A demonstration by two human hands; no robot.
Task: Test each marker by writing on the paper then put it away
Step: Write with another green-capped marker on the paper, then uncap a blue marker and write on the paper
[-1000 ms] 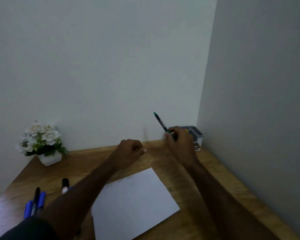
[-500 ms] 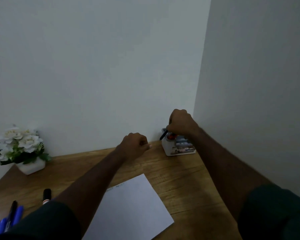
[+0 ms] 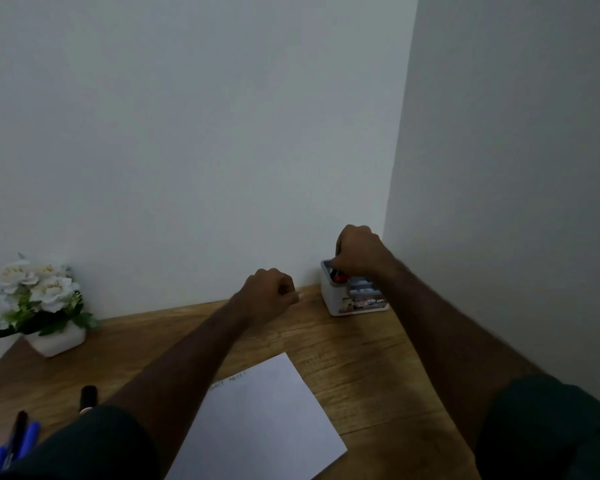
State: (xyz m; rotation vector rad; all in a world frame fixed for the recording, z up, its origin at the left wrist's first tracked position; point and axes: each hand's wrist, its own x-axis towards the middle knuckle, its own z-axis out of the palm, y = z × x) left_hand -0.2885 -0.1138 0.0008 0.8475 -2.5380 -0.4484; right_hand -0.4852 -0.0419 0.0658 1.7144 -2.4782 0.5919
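My right hand [image 3: 357,251] is closed in a fist right over the white marker holder [image 3: 357,304] in the desk's far right corner. It grips a dark marker [image 3: 337,252], of which only a sliver shows under the fingers, pointing down into the holder. A red item [image 3: 340,278] sits inside the holder. My left hand [image 3: 270,292] hovers as a fist left of the holder, with a small pale tip at its front. The white paper [image 3: 264,420], with faint writing at its top edge, lies between my forearms.
Blue markers [image 3: 28,441] and a black pen [image 3: 18,427] lie at the near left. A black-capped marker [image 3: 88,398] lies beside my left sleeve. A white pot of white flowers [image 3: 56,341] stands at the far left. Walls close off the desk [image 3: 360,368] behind and right.
My right hand carried the green-tipped marker from in front of the holder to above it and lowered it inside. The view shifted right; my left fist stayed in place.
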